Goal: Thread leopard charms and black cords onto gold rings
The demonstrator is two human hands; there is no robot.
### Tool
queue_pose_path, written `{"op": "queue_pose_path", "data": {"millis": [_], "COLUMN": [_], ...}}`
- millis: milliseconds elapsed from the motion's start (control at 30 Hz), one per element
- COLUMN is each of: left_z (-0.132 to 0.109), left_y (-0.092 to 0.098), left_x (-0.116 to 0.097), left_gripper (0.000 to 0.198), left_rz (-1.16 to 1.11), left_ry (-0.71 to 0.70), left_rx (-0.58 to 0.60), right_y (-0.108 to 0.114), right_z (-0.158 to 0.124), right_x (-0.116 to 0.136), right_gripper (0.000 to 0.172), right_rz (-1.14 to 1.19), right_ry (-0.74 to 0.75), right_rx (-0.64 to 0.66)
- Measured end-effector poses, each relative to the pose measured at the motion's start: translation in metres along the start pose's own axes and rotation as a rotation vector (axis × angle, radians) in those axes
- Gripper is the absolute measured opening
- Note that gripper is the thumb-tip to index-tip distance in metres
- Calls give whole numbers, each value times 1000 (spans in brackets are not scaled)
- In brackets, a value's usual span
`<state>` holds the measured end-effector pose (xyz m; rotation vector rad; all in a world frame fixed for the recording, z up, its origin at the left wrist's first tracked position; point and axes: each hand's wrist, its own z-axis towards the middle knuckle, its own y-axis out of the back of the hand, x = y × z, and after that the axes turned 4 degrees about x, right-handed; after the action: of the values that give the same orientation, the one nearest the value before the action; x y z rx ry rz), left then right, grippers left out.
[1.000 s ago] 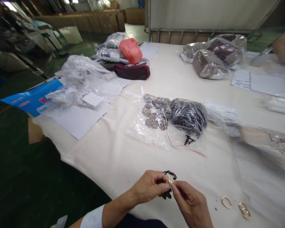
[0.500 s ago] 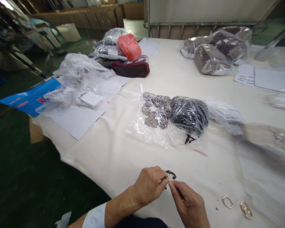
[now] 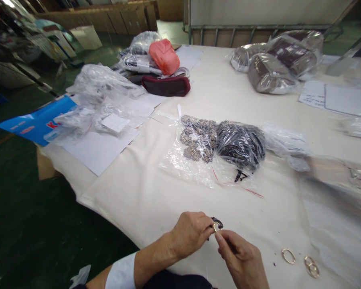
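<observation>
Near the table's front edge, my left hand [image 3: 190,235] is closed on a small black curved piece [image 3: 218,222] with gold metal at it. My right hand [image 3: 243,257] pinches the gold metal part [image 3: 215,227] from the right, its fingertips close to those of my left hand. The exact shape of the piece is partly hidden by the fingers. To the right, a gold ring [image 3: 288,256] lies on the table, with overlapping gold rings [image 3: 311,267] beside it.
Beyond my hands lies a clear bag of patterned pieces [image 3: 198,136] and a black bundle [image 3: 240,144]. Plastic bags [image 3: 102,86], white paper [image 3: 93,154] and a maroon pouch [image 3: 166,86] are at the left. Wrapped brown items [image 3: 270,74] sit at the back right.
Both hands keep their hold on the small piece, with only a slight shift of the fingers. The whole view has moved slightly.
</observation>
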<state>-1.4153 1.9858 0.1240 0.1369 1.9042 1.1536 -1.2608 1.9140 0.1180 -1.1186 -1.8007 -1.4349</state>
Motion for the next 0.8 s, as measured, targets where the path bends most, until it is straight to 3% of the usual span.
{"op": "queue_pose_path", "data": {"millis": [267, 433, 800], "left_z": [-3, -5, -4], "left_y": [-3, 1, 1], "left_x": [0, -4, 3], "left_gripper": [19, 15, 17], "left_rz": [197, 257, 245], "left_ry": [-54, -68, -54], "left_rx": [-33, 9, 8], "right_y": [0, -2, -2], "right_z": [-1, -2, 0], "right_x": [3, -3, 3], "right_gripper": [28, 27, 33], "right_rz": [-157, -200, -144], "right_ry": [109, 162, 39], "right_rx": [-8, 9, -4]}}
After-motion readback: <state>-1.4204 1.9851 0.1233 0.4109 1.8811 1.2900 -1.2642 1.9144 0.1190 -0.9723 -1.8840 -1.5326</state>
